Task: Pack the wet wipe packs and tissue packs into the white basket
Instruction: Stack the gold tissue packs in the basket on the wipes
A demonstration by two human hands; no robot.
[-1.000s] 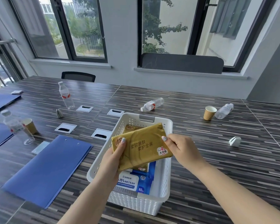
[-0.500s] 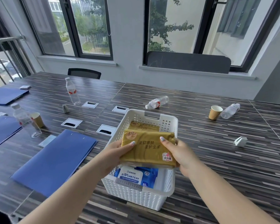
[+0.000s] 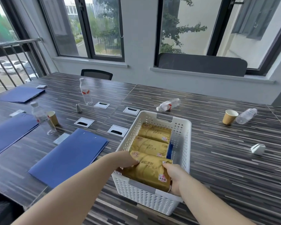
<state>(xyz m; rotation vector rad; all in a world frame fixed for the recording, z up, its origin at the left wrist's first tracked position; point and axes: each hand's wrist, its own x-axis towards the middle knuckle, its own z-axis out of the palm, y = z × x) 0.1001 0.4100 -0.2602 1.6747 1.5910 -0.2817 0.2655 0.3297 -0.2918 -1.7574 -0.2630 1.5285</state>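
Blue folders (image 3: 68, 157), water bottles (image 3: 86, 91), paper cups (image 3: 229, 117) on striped table (image 3: 225, 159).

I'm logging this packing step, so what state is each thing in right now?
white basket: upright, holding three gold packs
nearest gold tissue pack: in both hands, inside basket
left hand: grip on pack
right hand: grip on pack
far bottle: upright
middle bottle: lying down
right paper cup: upright

The gold tissue pack (image 3: 150, 173) that both hands held up over the white basket (image 3: 183, 143) a second ago is now down inside it, at the near end, behind two other gold packs. It covers the blue wet wipe pack seen earlier. The left hand (image 3: 122, 159) and right hand (image 3: 174, 176) have sunk with it, fingers (image 3: 165, 164) pressed to its ends.
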